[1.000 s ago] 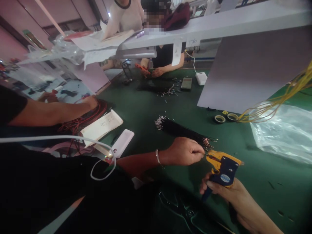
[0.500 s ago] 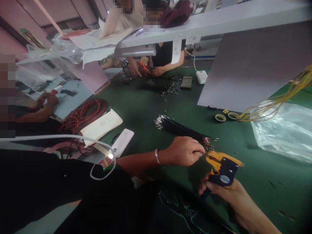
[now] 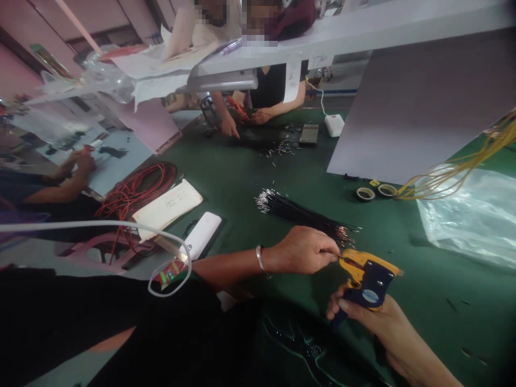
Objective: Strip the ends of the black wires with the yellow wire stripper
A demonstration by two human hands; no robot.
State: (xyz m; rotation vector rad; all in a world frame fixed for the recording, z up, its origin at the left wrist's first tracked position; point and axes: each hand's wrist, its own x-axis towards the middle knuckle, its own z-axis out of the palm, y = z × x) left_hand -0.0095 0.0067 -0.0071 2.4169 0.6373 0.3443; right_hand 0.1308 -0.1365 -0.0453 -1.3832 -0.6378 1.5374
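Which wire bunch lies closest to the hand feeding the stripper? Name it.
The black wire bundle, lying on the green mat just beyond the left hand. The red coil and yellow wires lie much farther off.

left hand (image 3: 302, 250): silver bangle at wrist | clothing: black
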